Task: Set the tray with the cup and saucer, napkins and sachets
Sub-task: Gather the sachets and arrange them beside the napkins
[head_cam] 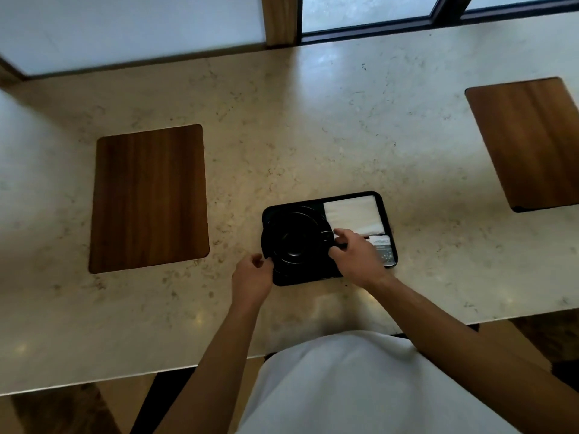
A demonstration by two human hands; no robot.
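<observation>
A black tray (384,202) lies on the marble counter, close to the near edge. In its left half a black cup (293,242) stands on a black saucer (272,220). White napkins (354,214) fill the far right compartment, and sachets (383,249) lie in the near right one. My left hand (252,277) pinches the saucer's near left rim. My right hand (355,256) grips the cup's handle side, covering part of the sachets.
A wooden board (150,198) lies to the left of the tray and another wooden board (529,142) at the far right. A window frame (280,20) runs along the back. The counter's near edge (188,366) is by my body.
</observation>
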